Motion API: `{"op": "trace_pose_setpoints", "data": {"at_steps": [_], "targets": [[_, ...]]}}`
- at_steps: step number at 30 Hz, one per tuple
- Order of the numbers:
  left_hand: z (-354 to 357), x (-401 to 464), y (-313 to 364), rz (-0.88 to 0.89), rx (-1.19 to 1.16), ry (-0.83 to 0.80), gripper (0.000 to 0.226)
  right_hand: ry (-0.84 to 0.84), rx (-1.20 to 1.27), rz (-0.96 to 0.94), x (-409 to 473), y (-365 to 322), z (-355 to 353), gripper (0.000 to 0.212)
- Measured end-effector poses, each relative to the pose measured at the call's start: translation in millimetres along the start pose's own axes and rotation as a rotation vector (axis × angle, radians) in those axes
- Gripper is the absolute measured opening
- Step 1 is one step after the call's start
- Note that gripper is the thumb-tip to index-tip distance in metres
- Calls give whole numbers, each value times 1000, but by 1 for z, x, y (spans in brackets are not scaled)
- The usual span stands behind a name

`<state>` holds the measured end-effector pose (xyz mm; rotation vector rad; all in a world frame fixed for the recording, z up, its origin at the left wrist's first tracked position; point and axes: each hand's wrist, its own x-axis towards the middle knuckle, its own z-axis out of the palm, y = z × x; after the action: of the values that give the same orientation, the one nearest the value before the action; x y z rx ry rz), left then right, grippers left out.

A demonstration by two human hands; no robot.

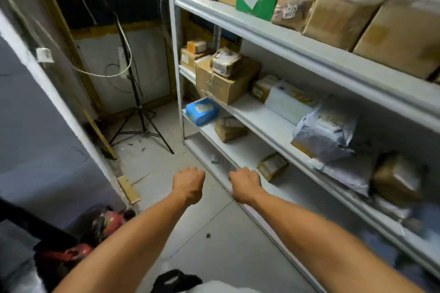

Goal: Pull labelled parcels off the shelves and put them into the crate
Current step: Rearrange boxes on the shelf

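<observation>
We are reaching forward with both arms, and neither of the hands is carrying anything: the left hand [189, 185] is curled loosely into an empty fist above the floor [202, 221], and the right hand [245, 184] is curled the same way, hovering at the front edge of the lower shelf [238, 150], gripping nothing. No crate is showing anywhere in view, so we are judging that it sits behind or below us and that each parcel will have to be carried back to it.

Nearest the right hand, a small brown parcel [272, 165] with a pale label is lying on the lower shelf, just beyond the knuckles; we are treating that as the sensible first pick. To do it well, we are opening the fingers before we arrive, sliding them under the near edge and checking that the label is really there before lifting. It looks light enough for one hand, leaving the left free for a second parcel.

Farther along the same shelf, a wrapped brown bundle [229, 128] and a blue packet [202, 110] are waiting. On the shelf above, a grey mailer bag [326, 131] is overhanging the edge and looks floppy, so we are planning to support it from beneath and not tug a corner. Beyond it, a stack of cardboard boxes [223, 78] is leaning over the shelf lip; we are lifting from the top down there. A green box [258, 0] is sitting on the top shelf, well away from us
</observation>
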<state>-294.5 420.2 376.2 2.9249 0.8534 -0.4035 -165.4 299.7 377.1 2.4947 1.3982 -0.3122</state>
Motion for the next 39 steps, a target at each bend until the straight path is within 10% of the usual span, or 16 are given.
{"op": "trace_pose_setpoints", "data": {"at_steps": [20, 39], "targets": [[-104, 307, 12, 421, -113, 53, 28, -22, 272, 507, 183, 117, -65, 38], [-111, 479, 78, 401, -417, 51, 100, 19, 248, 417, 326, 194, -60, 38]]}}
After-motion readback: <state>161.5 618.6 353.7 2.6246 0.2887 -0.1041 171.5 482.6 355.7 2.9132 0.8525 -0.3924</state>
